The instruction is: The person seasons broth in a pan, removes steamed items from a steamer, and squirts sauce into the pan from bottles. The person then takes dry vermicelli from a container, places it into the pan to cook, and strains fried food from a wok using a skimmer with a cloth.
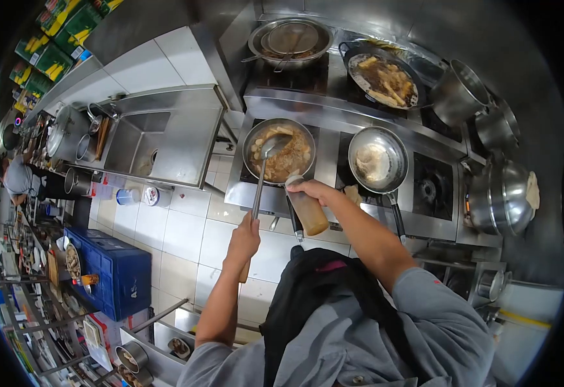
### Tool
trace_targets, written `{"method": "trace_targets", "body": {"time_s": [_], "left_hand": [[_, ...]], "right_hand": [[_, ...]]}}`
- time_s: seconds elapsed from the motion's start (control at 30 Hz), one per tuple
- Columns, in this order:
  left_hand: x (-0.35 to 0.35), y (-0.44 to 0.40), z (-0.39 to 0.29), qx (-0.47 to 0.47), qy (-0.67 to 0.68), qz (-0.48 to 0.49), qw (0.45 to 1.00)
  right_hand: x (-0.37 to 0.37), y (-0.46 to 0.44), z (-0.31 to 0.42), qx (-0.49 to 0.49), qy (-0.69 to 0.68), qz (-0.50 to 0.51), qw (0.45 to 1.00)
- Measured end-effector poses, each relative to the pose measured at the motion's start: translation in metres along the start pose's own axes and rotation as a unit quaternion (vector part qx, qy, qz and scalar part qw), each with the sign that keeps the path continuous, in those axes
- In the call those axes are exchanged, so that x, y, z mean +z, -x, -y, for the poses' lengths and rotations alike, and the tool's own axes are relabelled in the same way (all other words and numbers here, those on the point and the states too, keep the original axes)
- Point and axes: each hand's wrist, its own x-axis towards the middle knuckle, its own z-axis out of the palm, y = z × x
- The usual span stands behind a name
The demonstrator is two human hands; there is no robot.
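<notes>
My left hand (244, 243) is closed round the long handle of a metal ladle (260, 184). The ladle's bowl rests in a frying pan (249, 132) of brown sauce with pale chunks. In my right hand (312, 190) is a bottle (309, 216) of yellowish-brown liquid, gripped near its pale top. That bottle is tilted, its top end close to the pan's near rim. The pan's dark handle (295, 222) runs toward me, partly hidden behind the bottle. Whether any liquid flows out I cannot tell.
An oily steel pan (403, 169) sits on the right burner. Behind stand a wok (349, 71) with fried pieces in oil and a bowl with strainers (291, 39). Steel pots (453, 97) are at right. A sink (141, 138) and blue crate (120, 271) are left. Another person (20, 177) stands far left.
</notes>
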Motion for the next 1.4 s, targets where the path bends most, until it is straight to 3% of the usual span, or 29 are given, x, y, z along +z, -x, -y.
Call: {"method": "trace_targets", "body": {"time_s": [0.07, 0.13, 0.17, 0.33, 0.4, 0.43, 0.47, 0.53, 0.67, 0.77, 0.8, 0.87, 0.93, 1.0, 1.07, 1.17, 1.23, 1.27, 1.33, 1.37, 1.4], "left_hand": [[0.003, -0.001, 0.012, 0.028, -0.074, 0.023, 0.997], [-0.009, -0.017, 0.021, 0.051, -0.098, 0.036, 0.993], [-0.014, -0.026, 0.021, 0.073, -0.121, 0.052, 0.989], [-0.017, -0.043, 0.004, 0.045, -0.200, 0.023, 0.979], [-0.038, -0.038, 0.004, 0.071, -0.262, 0.091, 0.958], [-0.052, -0.033, 0.004, 0.083, -0.245, 0.106, 0.960], [-0.053, -0.027, 0.007, 0.090, -0.248, 0.107, 0.959], [-0.054, -0.013, 0.015, 0.061, -0.201, 0.073, 0.975], [-0.030, -0.024, 0.023, 0.113, -0.121, 0.066, 0.984], [-0.024, -0.018, 0.004, 0.100, -0.061, -0.010, 0.993], [-0.017, -0.017, 0.007, 0.103, -0.063, -0.006, 0.993], [-0.003, -0.015, 0.018, 0.013, -0.039, 0.031, 0.999], [-0.006, -0.011, 0.011, 0.069, -0.069, 0.018, 0.995], [-0.012, 0.005, -0.022, 0.013, -0.025, 0.023, 0.999], [0.030, -0.012, 0.038, 0.118, -0.113, -0.058, 0.985], [0.031, -0.018, 0.009, 0.114, -0.142, -0.041, 0.982], [0.034, -0.013, -0.023, -0.031, 0.024, 0.028, 0.999], [0.043, -0.017, -0.031, -0.106, 0.180, 0.072, 0.975], [0.067, -0.017, -0.065, -0.078, 0.393, 0.119, 0.909], [0.084, -0.020, -0.087, -0.112, 0.492, 0.139, 0.852], [0.105, -0.028, -0.098, -0.090, 0.471, 0.154, 0.864]], "right_hand": [[-0.004, -0.001, -0.004, -0.024, -0.055, 0.020, 0.998], [-0.003, 0.000, 0.000, -0.012, -0.028, 0.012, 0.999], [-0.001, 0.004, 0.002, -0.013, 0.047, -0.011, 0.999], [0.001, 0.001, -0.002, -0.038, -0.043, -0.021, 0.998], [0.000, 0.004, -0.003, -0.096, 0.099, -0.034, 0.990], [-0.001, 0.012, -0.001, -0.160, 0.128, -0.018, 0.979], [-0.002, 0.019, -0.004, -0.164, 0.124, -0.024, 0.978], [-0.001, 0.032, -0.012, -0.277, 0.176, -0.103, 0.939], [-0.006, 0.076, -0.015, -0.352, 0.195, -0.090, 0.911], [-0.021, 0.107, -0.033, -0.371, 0.205, -0.155, 0.892], [-0.028, 0.117, -0.040, -0.371, 0.201, -0.159, 0.892], [-0.044, 0.138, -0.053, -0.388, 0.181, -0.173, 0.887], [-0.059, 0.153, -0.066, -0.381, 0.184, -0.185, 0.887], [-0.075, 0.169, -0.085, -0.405, 0.149, -0.195, 0.881], [-0.087, 0.185, -0.107, -0.407, 0.095, -0.214, 0.883], [-0.099, 0.221, -0.123, -0.402, 0.073, -0.222, 0.885], [-0.107, 0.236, -0.143, -0.403, 0.043, -0.259, 0.877], [-0.111, 0.244, -0.150, -0.393, 0.030, -0.275, 0.877], [-0.118, 0.263, -0.165, -0.406, -0.010, -0.300, 0.863], [-0.123, 0.275, -0.173, -0.417, -0.042, -0.320, 0.850], [-0.132, 0.284, -0.179, -0.413, -0.055, -0.347, 0.840]]}}
